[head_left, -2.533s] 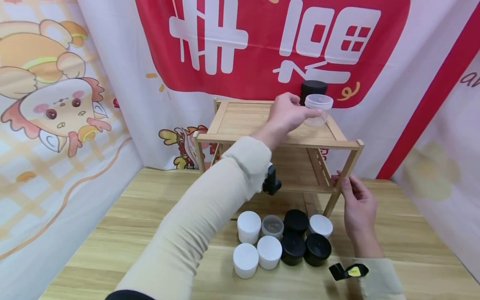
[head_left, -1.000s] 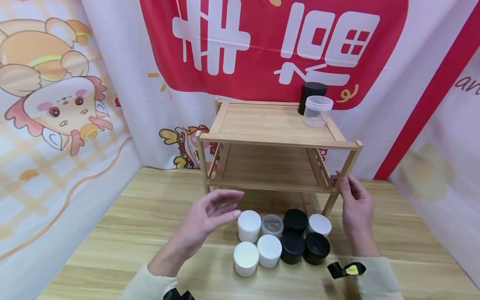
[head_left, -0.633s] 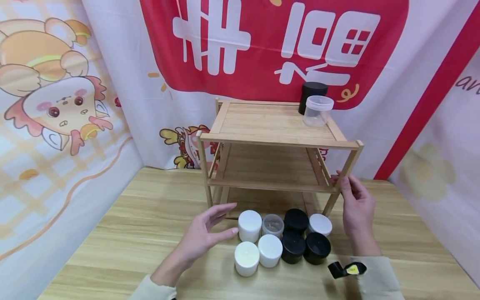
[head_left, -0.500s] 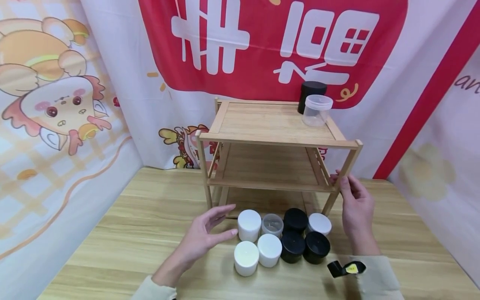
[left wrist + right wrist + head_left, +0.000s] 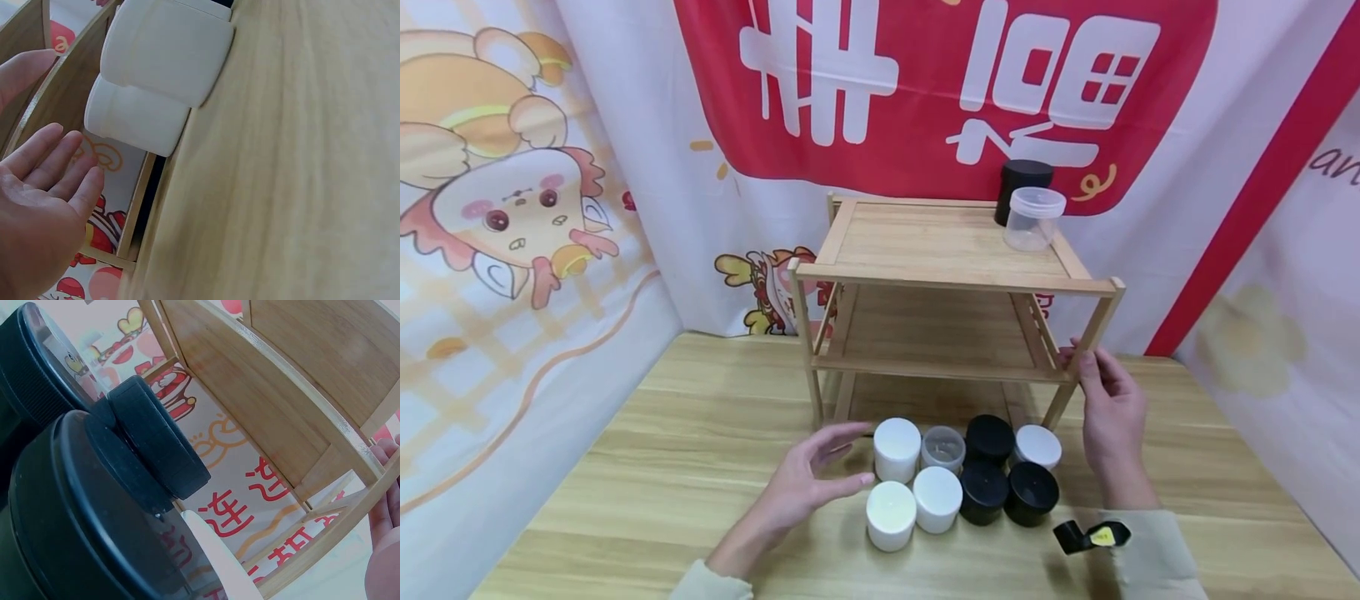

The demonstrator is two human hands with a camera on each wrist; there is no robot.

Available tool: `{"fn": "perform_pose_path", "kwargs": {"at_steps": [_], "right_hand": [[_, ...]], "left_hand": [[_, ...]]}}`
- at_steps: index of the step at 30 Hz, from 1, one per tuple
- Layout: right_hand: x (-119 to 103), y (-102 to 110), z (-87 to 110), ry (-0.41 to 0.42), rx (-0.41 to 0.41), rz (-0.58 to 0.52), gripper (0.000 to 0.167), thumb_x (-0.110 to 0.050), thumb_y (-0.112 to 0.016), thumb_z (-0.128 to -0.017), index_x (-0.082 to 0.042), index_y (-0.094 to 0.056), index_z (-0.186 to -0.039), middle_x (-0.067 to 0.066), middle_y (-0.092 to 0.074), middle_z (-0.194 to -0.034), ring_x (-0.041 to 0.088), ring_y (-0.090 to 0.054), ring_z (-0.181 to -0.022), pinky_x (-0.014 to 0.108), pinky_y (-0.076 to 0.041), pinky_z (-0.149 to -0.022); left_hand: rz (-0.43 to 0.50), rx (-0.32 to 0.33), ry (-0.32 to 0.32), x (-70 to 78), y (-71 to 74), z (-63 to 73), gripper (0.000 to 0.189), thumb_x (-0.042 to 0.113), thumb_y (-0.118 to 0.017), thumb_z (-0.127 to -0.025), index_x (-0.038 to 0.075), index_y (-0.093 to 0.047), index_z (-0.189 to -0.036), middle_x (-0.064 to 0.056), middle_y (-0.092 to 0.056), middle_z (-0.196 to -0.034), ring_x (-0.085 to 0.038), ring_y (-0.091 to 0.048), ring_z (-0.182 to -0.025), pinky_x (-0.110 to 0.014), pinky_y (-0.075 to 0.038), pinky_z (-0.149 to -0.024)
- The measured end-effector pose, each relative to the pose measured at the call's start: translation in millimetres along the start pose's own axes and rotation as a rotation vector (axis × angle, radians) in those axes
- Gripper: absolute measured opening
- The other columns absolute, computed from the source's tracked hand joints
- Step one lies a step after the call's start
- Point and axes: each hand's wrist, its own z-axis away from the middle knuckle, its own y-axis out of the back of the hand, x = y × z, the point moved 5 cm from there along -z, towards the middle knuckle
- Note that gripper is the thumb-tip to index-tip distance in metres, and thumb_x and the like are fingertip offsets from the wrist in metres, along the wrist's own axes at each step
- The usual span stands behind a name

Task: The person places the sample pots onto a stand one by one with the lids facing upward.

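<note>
My left hand (image 5: pixel 797 483), thumb and fingers spread apart and holding nothing, is just left of the rear white screw-top jar (image 5: pixel 897 448). In the left wrist view its palm and slightly bent fingers show beside two white jars (image 5: pixel 169 50). My right hand (image 5: pixel 1116 412) grips the front right leg of a wooden shelf rack (image 5: pixel 940 277), fingers behind the post and thumb in front. On the rack's top board, at the right, a clear jar (image 5: pixel 1032 225) stands in front of a black jar (image 5: pixel 1024 175).
In front of the rack, two rows of lidded jars stand close together on the wooden table (image 5: pixel 625 500). They include a translucent jar (image 5: pixel 943 450), black jars (image 5: pixel 985 492) and a white-lidded jar (image 5: pixel 1037 446). A printed cloth (image 5: pixel 700 233) hangs behind and at the sides.
My left hand has let go of the clear jar on the top board and come down to the left of the white jars. My right hand keeps its grip on the leg.
</note>
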Motion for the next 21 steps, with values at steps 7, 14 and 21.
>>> {"fn": "perform_pose_path", "kwargs": {"at_steps": [7,14,21], "right_hand": [[0.5,0.4,-0.2,0.022,0.001,-0.05,0.039,-0.03,-0.068,-0.106,-0.007,-0.073,-0.137,-0.005,-0.081,-0.112,0.01,-0.074,-0.112,0.013,-0.055,-0.102],[0.6,1.9,-0.8,0.014,-0.004,-0.047,0.04,-0.031,-0.067,-0.106,-0.009,-0.073,-0.138,-0.004,-0.08,-0.113,0.011,-0.073,-0.115,0.014,-0.054,-0.105],[1.6,3.2,-2.6,0.012,-0.002,-0.024,0.04,-0.033,-0.067,-0.106,-0.01,-0.073,-0.138,-0.005,-0.08,-0.116,0.012,-0.071,-0.118,0.014,-0.054,-0.105]], "left_hand": [[0.026,-0.074,0.033,-6.6,-1.9,0.6,0.076,0.018,-0.088,-0.088,0.011,-0.053,-0.155,-0.016,-0.052,-0.164,-0.046,-0.047,-0.152,-0.063,-0.035,-0.127],[0.009,-0.114,0.038,-12.8,-4.0,-0.9,0.082,0.015,-0.091,-0.085,0.006,-0.051,-0.156,-0.019,-0.053,-0.162,-0.044,-0.048,-0.151,-0.059,-0.035,-0.128],[-0.011,-0.143,0.071,-20.6,-6.7,0.7,0.072,0.019,-0.089,-0.088,0.005,-0.057,-0.151,-0.018,-0.059,-0.156,-0.041,-0.054,-0.148,-0.058,-0.037,-0.128]]}}
